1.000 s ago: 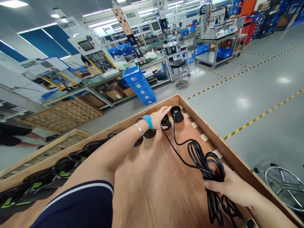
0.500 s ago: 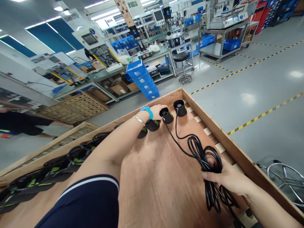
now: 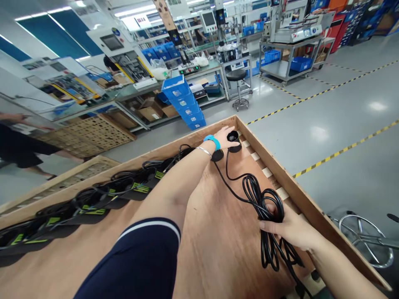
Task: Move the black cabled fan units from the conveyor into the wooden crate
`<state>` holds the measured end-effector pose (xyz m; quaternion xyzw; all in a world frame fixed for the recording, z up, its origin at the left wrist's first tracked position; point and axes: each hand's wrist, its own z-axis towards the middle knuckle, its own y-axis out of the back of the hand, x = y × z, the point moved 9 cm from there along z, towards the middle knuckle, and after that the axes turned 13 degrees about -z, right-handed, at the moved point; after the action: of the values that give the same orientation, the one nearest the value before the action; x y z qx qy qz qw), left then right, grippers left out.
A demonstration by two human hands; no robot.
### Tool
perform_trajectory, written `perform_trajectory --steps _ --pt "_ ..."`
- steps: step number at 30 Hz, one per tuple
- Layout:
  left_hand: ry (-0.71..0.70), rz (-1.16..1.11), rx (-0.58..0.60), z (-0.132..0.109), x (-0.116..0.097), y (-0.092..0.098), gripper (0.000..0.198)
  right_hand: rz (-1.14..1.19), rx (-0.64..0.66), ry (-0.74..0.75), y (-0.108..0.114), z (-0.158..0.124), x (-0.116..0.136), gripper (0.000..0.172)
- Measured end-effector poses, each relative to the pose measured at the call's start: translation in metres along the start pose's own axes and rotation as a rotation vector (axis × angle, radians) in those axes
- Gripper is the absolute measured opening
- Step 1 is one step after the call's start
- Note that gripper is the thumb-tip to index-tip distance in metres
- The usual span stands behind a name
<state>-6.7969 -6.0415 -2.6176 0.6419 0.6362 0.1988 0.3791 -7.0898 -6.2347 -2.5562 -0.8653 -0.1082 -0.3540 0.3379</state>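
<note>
At the far corner of a wooden crate (image 3: 268, 160), my left hand (image 3: 225, 138) grips a black cylindrical part (image 3: 236, 146), fingers and thumb around its rim. A second black part (image 3: 217, 155) sits just below my left wrist. Cables run from both parts to looped black cable bundles (image 3: 264, 207), which my right hand (image 3: 282, 222) holds over the bare wooden sheet. More black parts with green markings (image 3: 137, 187) lie in a row along the crate's left wall, partly hidden by my left arm.
Beyond the crate stand stacked blue bins (image 3: 183, 101), workbenches and a black stool (image 3: 236, 75). A person (image 3: 18, 141) is at the far left. A metal stool base (image 3: 366, 238) is close to the crate's right side.
My left hand has moved right, from the second black part to the one in the corner. My right hand still holds the cables, slightly further left in view.
</note>
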Motion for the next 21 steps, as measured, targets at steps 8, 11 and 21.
perform_trajectory --steps 8,11,21 --pt "0.056 0.026 -0.089 0.012 0.004 -0.011 0.072 -0.004 0.008 -0.010 -0.001 0.000 0.004 0.037" --pt "0.109 -0.065 -0.209 0.003 -0.006 0.006 0.073 -0.023 0.007 -0.008 0.000 0.000 0.005 0.037" --pt "0.183 -1.449 -0.347 -0.252 -0.134 -0.080 0.082 0.032 -0.141 -0.019 0.013 0.015 0.033 0.042"
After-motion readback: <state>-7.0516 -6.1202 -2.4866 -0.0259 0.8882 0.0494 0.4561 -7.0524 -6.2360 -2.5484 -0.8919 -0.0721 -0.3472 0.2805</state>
